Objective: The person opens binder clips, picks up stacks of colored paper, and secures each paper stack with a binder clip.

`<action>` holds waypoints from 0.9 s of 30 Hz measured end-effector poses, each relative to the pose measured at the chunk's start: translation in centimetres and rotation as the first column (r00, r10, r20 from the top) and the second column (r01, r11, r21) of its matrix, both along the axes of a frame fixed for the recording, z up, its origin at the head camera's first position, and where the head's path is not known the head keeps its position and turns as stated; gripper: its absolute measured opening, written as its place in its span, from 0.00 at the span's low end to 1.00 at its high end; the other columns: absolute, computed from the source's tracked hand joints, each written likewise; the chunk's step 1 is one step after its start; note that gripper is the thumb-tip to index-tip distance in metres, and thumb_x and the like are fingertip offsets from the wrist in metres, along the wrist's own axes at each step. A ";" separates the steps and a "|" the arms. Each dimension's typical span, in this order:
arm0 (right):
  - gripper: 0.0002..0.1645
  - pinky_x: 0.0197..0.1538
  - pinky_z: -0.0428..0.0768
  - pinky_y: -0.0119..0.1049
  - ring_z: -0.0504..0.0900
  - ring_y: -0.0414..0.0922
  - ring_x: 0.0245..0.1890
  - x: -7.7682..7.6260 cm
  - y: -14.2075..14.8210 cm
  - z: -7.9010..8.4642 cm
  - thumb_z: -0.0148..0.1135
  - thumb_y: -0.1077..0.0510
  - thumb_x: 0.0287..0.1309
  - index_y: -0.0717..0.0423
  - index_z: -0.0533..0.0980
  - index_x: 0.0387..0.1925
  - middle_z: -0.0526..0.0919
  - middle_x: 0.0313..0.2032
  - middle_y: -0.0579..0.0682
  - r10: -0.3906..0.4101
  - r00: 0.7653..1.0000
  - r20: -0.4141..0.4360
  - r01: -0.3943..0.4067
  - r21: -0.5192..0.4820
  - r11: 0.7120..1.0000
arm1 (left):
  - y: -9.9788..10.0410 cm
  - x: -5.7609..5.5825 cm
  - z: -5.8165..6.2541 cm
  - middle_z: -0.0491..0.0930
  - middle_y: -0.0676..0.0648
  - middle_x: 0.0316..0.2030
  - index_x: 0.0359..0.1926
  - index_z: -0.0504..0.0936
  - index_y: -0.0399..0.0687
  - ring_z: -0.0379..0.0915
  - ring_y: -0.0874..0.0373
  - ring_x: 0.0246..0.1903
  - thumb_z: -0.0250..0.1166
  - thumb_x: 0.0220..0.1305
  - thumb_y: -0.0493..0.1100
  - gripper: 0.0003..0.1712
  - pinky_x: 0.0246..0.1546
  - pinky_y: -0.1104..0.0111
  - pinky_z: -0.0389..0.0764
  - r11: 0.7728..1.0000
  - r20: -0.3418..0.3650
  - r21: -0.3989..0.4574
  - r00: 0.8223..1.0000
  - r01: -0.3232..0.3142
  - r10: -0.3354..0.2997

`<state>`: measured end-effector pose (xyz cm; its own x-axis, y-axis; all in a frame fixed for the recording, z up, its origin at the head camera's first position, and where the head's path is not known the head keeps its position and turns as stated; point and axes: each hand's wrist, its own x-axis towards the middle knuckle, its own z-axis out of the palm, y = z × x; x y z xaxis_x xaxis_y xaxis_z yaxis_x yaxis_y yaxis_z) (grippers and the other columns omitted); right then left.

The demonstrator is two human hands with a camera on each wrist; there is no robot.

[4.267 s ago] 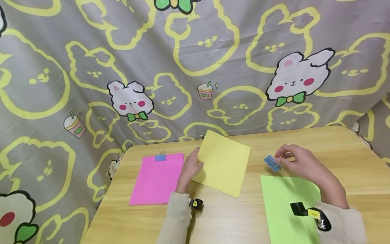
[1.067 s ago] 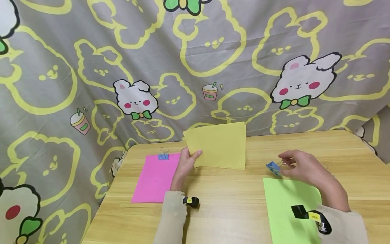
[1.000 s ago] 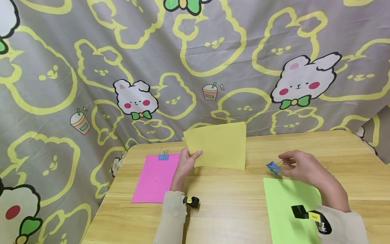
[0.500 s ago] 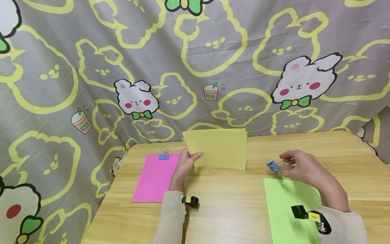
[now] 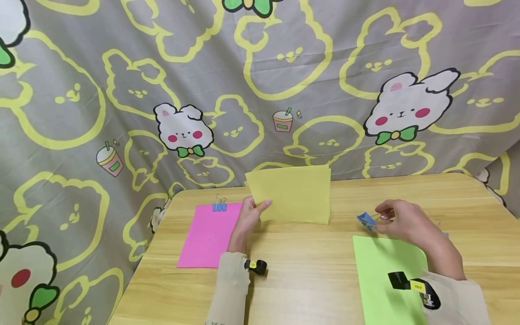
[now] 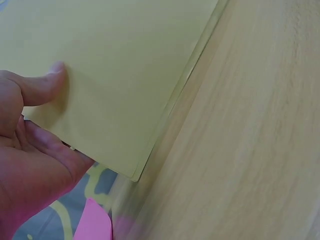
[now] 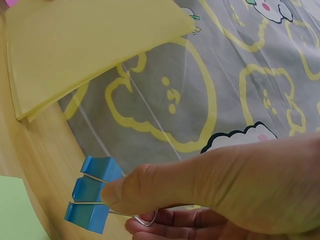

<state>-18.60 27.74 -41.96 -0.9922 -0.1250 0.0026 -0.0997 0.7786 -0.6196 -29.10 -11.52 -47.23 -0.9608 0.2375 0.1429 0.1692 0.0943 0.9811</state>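
Note:
My left hand (image 5: 248, 219) pinches a small stack of yellow paper (image 5: 294, 194) by its left side, thumb on the near face and fingers behind. The sheets stand tilted up on their long edge near the back of the table, and their edges are slightly uneven in the left wrist view. To the right, my right hand (image 5: 406, 221) holds a blue binder clip (image 5: 367, 221) by its wire handles, above the far end of a green paper stack (image 5: 390, 275). In the right wrist view the thumb lies against the body of the clip (image 7: 90, 192), apart from the yellow paper.
Pink paper (image 5: 209, 237) lies at the left with another blue binder clip (image 5: 219, 207) on its top edge. Behind my right wrist, a bit of something blue (image 5: 445, 234) shows. A patterned grey curtain (image 5: 260, 90) hangs behind the wooden table (image 5: 300, 280).
From lying turned and nearly flat, the yellow paper has been raised onto its long edge by my left hand. My right hand has turned the binder clip; lately both hands stay nearly still.

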 end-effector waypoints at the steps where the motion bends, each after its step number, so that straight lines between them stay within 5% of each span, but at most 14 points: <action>1: 0.29 0.40 0.81 0.46 0.83 0.57 0.41 0.0 0.0 0.0 0.78 0.60 0.50 0.75 0.78 0.50 0.85 0.40 0.61 0.000 1.000 -0.001 0.000 0.000 1.000 | 0.0 0.0 0.0 0.87 0.40 0.46 0.51 0.82 0.29 0.81 0.58 0.47 0.62 0.72 0.33 0.11 0.55 0.63 0.78 1.000 0.007 0.002 1.000 -0.003 0.003; 16: 0.30 0.46 0.83 0.55 0.84 0.63 0.45 -0.1 -0.3 -0.1 0.76 0.62 0.54 0.75 0.74 0.53 0.85 0.44 0.66 -0.021 0.999 -0.037 0.020 -0.013 1.000 | 0.1 0.2 0.3 0.85 0.37 0.51 0.55 0.81 0.30 0.81 0.50 0.53 0.62 0.72 0.31 0.14 0.61 0.55 0.77 0.999 0.021 -0.028 1.000 -0.020 0.021; 23: 0.29 0.49 0.81 0.60 0.82 0.66 0.47 0.0 -0.3 -0.2 0.76 0.60 0.55 0.72 0.75 0.53 0.84 0.47 0.67 -0.025 0.997 -0.078 0.025 -0.013 1.000 | -0.1 0.3 0.2 0.87 0.39 0.41 0.47 0.83 0.29 0.77 0.61 0.36 0.63 0.71 0.31 0.09 0.48 0.65 0.78 0.998 -0.016 -0.062 1.000 -0.023 0.022; 27: 0.30 0.50 0.80 0.60 0.82 0.66 0.48 -0.1 -0.5 -0.1 0.75 0.58 0.57 0.73 0.74 0.54 0.84 0.48 0.68 -0.033 0.996 -0.082 0.031 -0.018 0.999 | -0.2 0.2 0.3 0.86 0.40 0.42 0.48 0.83 0.29 0.76 0.60 0.38 0.62 0.72 0.31 0.09 0.50 0.63 0.77 0.998 -0.012 -0.053 1.000 -0.014 0.013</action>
